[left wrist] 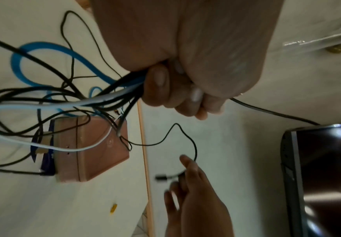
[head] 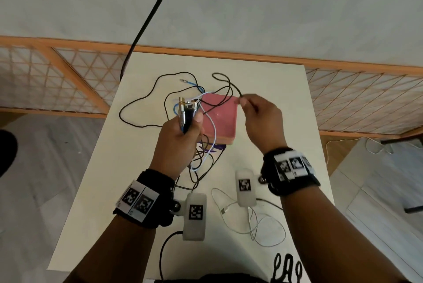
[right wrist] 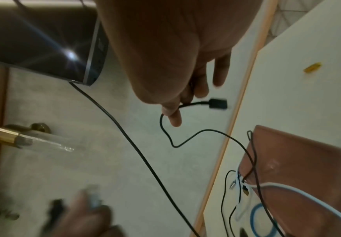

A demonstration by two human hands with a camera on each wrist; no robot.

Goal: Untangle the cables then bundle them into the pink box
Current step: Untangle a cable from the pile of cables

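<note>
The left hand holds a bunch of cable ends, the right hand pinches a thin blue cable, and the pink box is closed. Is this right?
One detail is wrong: the right hand pinches a thin black cable, not blue, as the right wrist view shows. The left hand does hold the cable ends, and the pink box is closed.

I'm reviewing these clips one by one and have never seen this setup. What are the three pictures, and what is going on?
No machine here: a person works with bare hands, wearing cameras. One picture looks down from the head; the other two look along each wrist.

On the white table sits a pink box with tangled black, blue and white cables around and across it.

The left hand has its grip around a bunch of cable ends. The right hand pinches one thin black cable near its plug.
</note>
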